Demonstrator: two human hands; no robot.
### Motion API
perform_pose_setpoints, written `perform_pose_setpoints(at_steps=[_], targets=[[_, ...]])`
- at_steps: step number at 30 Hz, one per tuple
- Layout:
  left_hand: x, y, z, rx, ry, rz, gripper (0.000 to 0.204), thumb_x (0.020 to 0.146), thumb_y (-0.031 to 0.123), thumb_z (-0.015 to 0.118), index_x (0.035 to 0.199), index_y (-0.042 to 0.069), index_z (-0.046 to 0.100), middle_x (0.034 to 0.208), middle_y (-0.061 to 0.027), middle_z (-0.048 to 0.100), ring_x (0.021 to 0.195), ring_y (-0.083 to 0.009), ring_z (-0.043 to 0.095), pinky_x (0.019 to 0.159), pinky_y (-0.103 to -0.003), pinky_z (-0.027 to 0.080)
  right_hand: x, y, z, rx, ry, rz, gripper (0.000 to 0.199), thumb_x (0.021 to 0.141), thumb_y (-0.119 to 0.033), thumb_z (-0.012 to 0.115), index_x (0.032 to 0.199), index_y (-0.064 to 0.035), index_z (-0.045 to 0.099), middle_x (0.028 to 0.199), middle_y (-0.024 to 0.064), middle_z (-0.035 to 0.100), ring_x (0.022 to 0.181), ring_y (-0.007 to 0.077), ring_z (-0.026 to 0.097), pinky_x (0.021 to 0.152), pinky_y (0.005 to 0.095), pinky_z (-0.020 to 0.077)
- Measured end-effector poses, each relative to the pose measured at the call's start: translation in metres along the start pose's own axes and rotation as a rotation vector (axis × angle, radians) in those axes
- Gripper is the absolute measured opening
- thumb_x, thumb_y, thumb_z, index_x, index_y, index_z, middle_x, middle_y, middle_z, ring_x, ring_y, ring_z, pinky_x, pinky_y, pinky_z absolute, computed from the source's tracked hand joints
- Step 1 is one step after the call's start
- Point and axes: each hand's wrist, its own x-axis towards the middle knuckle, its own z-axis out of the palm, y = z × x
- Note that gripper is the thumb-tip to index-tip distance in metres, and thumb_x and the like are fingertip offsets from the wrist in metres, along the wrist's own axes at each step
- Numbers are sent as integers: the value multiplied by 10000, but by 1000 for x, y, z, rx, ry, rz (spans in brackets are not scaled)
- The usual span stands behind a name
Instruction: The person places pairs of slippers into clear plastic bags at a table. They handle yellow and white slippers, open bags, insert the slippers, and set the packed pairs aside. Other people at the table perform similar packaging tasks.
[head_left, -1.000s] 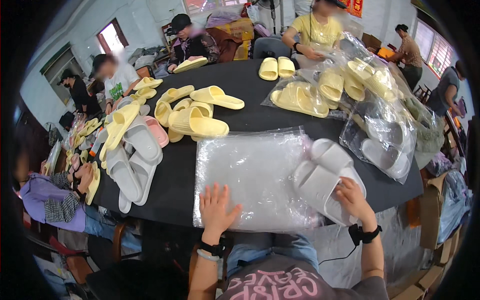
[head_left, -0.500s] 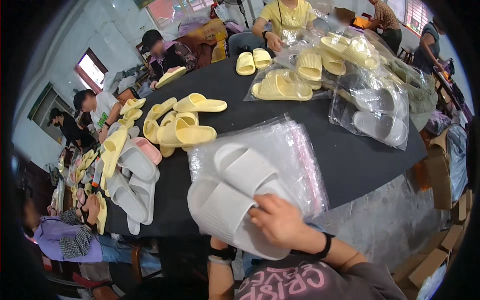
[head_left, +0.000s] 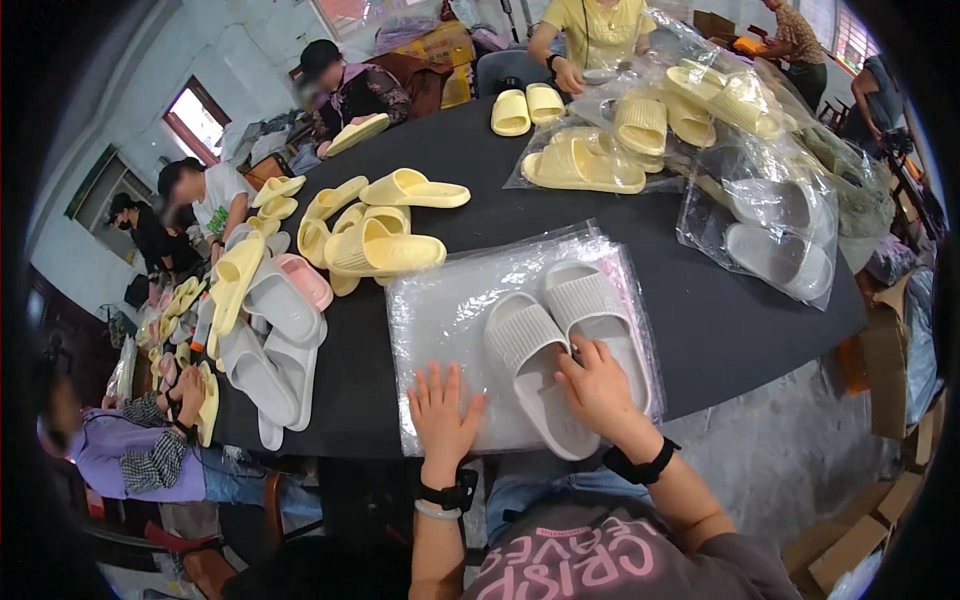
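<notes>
While my left hand (head_left: 442,412) lay flat, fingers spread, on the clear bag (head_left: 450,320), my right fingers (head_left: 590,375) gripped the grey slippers (head_left: 555,335) atop it on the desk (head_left: 720,320), not yet bagged.

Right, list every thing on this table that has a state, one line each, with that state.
left hand: open, flat on the plastic bag.
right hand: fingers resting on the grey slippers.
grey slippers: paired side by side, lying on the plastic bag.
plastic bag: flat on the black table.
yellow slippers: loose, piled, unbagged.
bagged grey slippers: inside clear bag.
</notes>
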Motion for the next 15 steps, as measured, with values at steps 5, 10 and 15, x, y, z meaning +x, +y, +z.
perform_pose_setpoints(at_steps=[5, 10, 15], targets=[[4, 30, -58, -131, 99, 103, 571, 932, 309, 638, 1405, 21, 500, 1473, -220, 455, 1380, -412, 395, 1159, -519, 259, -17, 11, -37, 299, 0, 4, 351, 908, -170, 637, 1245, -73, 646, 1329, 185, 565, 1174, 340, 552, 952, 447, 458], [6, 95, -84, -562, -252, 341, 490, 929, 219, 643, 1362, 25, 524, 1433, -223, 482, 1225, -421, 532, 1030, -441, 437, -35, 29, -60, 206, 144, 131, 452, 950, -180, 589, 1381, -55, 537, 1404, 216, 507, 1259, 375, 505, 1071, 453, 366], [21, 147, -46, -252, -206, 463, 531, 903, 250, 665, 1371, 41, 524, 1269, -239, 541, 1109, -409, 558, 941, -450, 478, -51, 58, -34, 421, 64, 277, 589, 1003, -253, 496, 1484, 51, 347, 1488, 277, 403, 1364, 424, 405, 1130, 463, 314]])
